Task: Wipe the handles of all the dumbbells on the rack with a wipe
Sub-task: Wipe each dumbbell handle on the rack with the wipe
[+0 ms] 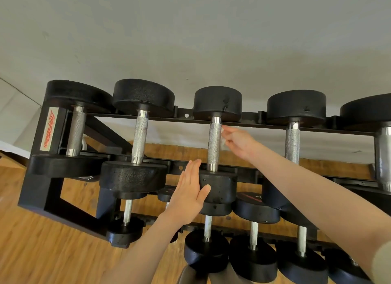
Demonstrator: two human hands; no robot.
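Five black round-headed dumbbells with knurled silver steel handles lie across the top tier of the black steel rack point(249, 120), the fifth cut off by the right edge of the view. From the left: the first dumbbell point(76, 130), the second dumbbell point(140, 139), the third dumbbell point(214, 144), the fourth dumbbell point(293, 143) and the fifth dumbbell point(384, 154). On the lower tier at least five smaller black dumbbells point(254, 233) with thin plain silver handles show, partly hidden by the arms and the upper row.

The left hand point(190, 190) is flat, its fingers straight and pressed together, the palm against the left side of the third dumbbell's near head, the thumb lying on that head's face.

The right hand point(237, 141) is just right of the third dumbbell's handle, near its upper end, with the fingers curled and pinching a small white wipe point(223, 135). The wipe is crumpled, mostly hidden in the fingers, only pale scraps showing beside the handle; whether it touches the steel cannot be told.

A white label with red lettering point(49, 129) sits on the rack's left end frame. Beneath is a wooden plank floor point(42, 252), behind a pale grey wall point(190, 40).
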